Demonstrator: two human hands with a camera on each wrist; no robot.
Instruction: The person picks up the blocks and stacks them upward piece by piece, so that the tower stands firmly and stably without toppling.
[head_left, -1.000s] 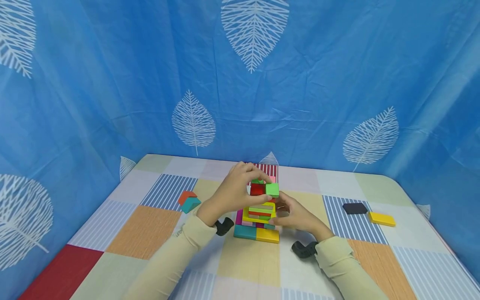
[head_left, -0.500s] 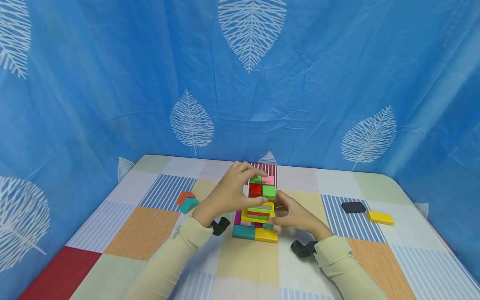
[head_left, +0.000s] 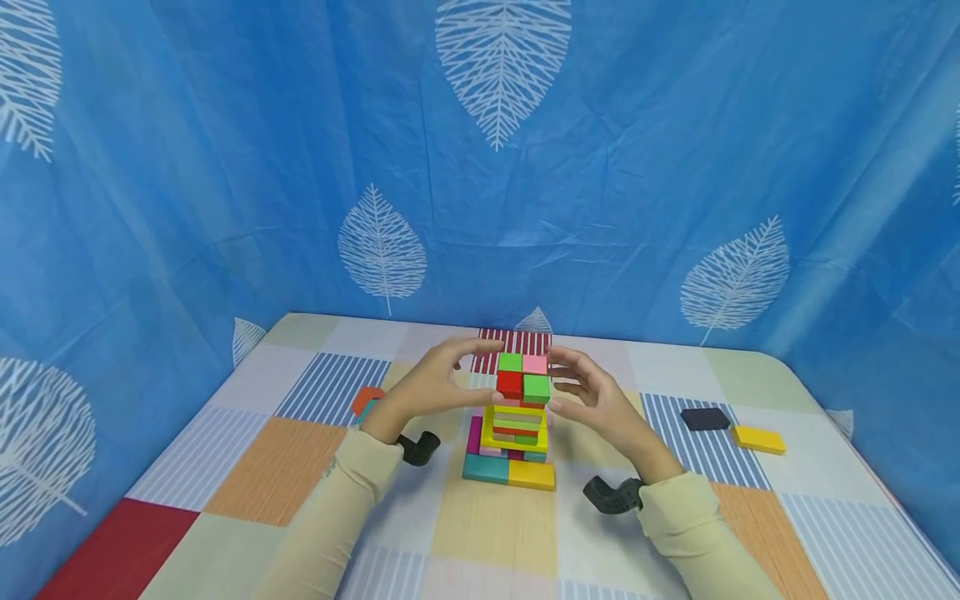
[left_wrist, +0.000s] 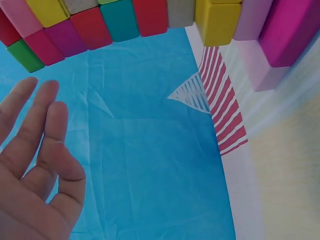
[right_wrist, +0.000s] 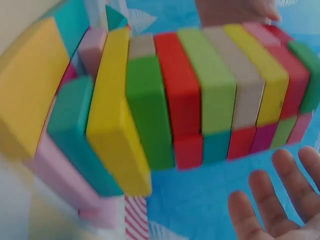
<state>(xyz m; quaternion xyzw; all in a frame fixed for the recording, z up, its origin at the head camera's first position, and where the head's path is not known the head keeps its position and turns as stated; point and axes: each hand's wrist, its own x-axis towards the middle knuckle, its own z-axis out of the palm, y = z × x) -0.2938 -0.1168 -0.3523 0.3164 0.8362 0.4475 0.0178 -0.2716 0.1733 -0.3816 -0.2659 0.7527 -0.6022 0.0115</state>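
A tower of coloured wooden blocks (head_left: 516, 421) stands mid-table, topped by green, pink and red cubes (head_left: 523, 376). My left hand (head_left: 435, 385) hovers just left of the tower's top, fingers spread and holding nothing. On the other side, my right hand (head_left: 588, 396) is open too, a small gap from the blocks. The left wrist view shows relaxed fingers (left_wrist: 37, 150) below the block stack (left_wrist: 150, 20). In the right wrist view the stack (right_wrist: 190, 100) fills the frame, with fingertips (right_wrist: 280, 195) below it.
A patchwork cloth covers the table (head_left: 285, 458). An orange and teal block (head_left: 365, 402) lies left, partly behind my left wrist. A black block (head_left: 705, 418) and a yellow block (head_left: 759, 439) lie at the right. Blue leaf-print curtain (head_left: 480, 167) surrounds the table.
My left hand let go of the top cubes and drew back to the left. My right hand rose from the tower's lower side to beside its top, open.
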